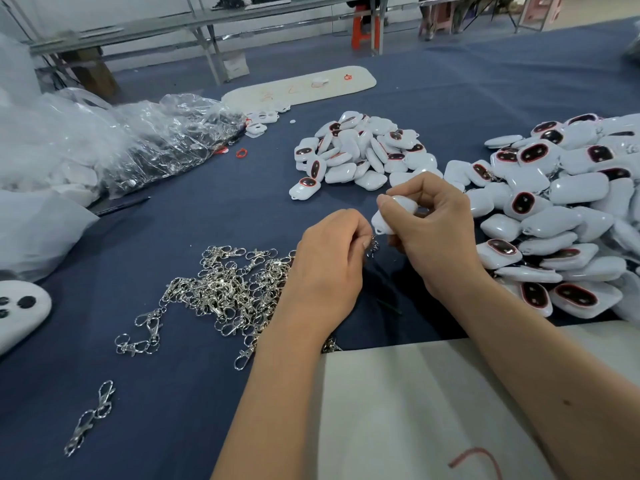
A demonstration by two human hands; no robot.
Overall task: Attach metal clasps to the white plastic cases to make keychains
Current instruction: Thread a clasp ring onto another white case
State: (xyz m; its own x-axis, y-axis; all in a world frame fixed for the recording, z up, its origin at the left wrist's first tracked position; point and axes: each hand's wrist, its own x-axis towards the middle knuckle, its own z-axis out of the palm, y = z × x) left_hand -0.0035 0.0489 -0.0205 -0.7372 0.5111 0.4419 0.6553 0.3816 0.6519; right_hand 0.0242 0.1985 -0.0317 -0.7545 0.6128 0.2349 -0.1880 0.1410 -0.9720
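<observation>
Head view: we look down at two bare forearms reaching over a table covered in dark blue cloth [485, 98]. The right hand [436, 230] has its fingers curled around one white plastic case [391, 213], held up off the cloth with its small loop pointing down and to the left. The left hand [329, 261] pinches a metal clasp [373, 245] between thumb and fingertips, right beside that loop; we cannot tell whether the clasp is already hooked through it.

To the left of the left wrist lies a tangled heap of silver clasps [225, 289], with a few stray ones nearer the table's edge [91, 415]. Beyond the hands sits a smaller mound of white cases [360, 150] (several show a dark oval window rimmed in red). A larger pile of cases [561, 209] spreads along the right side, just beside the right wrist.

At far left rest crumpled clear plastic bags [149, 140]. A long white tray [301, 84] lies at the far side of the cloth. A pale sheet [398, 410] covers the near edge under the right forearm.
</observation>
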